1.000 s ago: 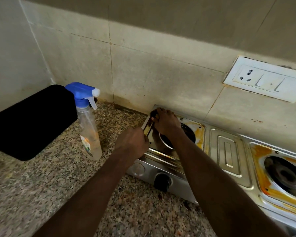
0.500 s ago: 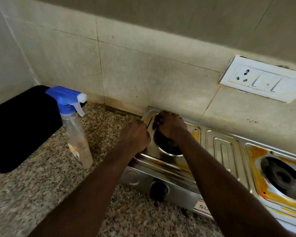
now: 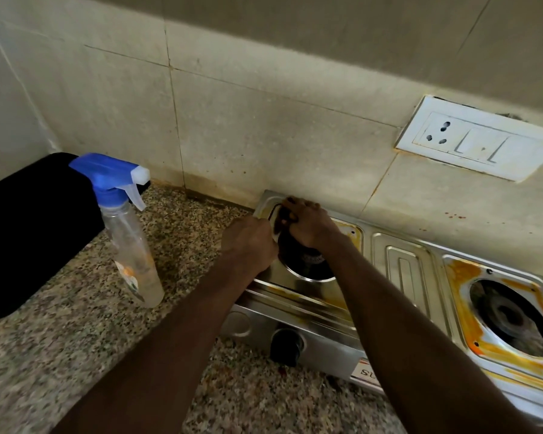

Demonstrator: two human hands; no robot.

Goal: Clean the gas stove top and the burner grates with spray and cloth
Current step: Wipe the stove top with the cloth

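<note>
Likely wiping the stove (image 3: 402,270), left burner well. Your right hand (image 3: 308,225) curls over something dark, grip unclear; left hand (image 3: 250,245) fisted, contents hidden. Next needs the spray bottle (image 3: 132,245), worktop's left.

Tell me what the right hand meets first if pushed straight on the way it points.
Probably the stove top's raised back-left rim, just beyond the right hand; behind that, the tiled wall. Depth is unclear.

One spray bottle (image 3: 132,245), one stove (image 3: 405,270), two burners (image 3: 308,267) (image 3: 514,321), one knob (image 3: 286,346), one socket plate (image 3: 477,139), two hands (image 3: 251,242) (image 3: 308,223).
</note>
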